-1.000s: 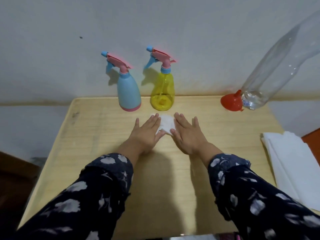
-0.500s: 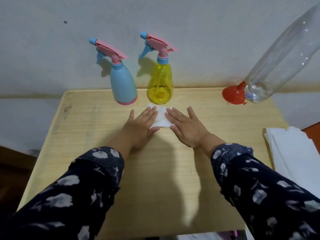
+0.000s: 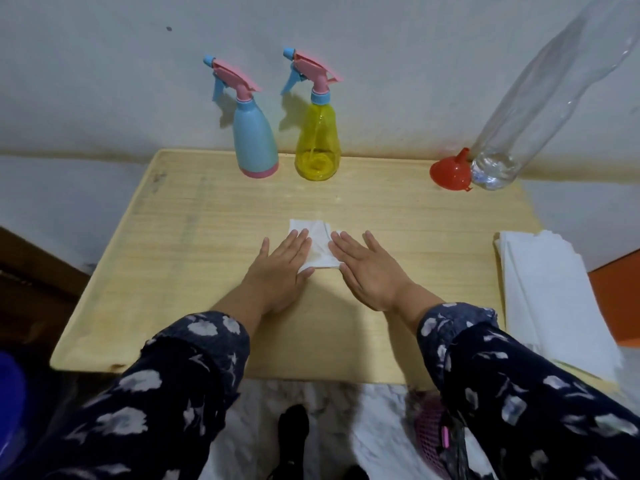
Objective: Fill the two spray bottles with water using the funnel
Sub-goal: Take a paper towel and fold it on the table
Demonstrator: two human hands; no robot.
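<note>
Two spray bottles with pink triggers stand at the back of the wooden table (image 3: 194, 237): a blue spray bottle (image 3: 254, 143) on the left and a see-through yellow spray bottle (image 3: 318, 147) beside it. A red funnel (image 3: 450, 172) lies mouth down at the back right, touching a tall clear plastic bottle (image 3: 540, 95) with a little water at its bottom. My left hand (image 3: 282, 263) and my right hand (image 3: 363, 266) rest flat, fingers apart, on the two sides of a white tissue (image 3: 317, 244) in the table's middle. Neither hand holds anything.
A stack of white cloths (image 3: 550, 292) lies at the table's right edge. The wall stands right behind the bottles. A blue object (image 3: 10, 386) shows at the lower left, a pink basket (image 3: 427, 434) on the floor below the table's front edge.
The view has pulled back and tilted down, so the floor now shows. Both hands have slid nearer to me with the tissue, away from the spray bottles.
</note>
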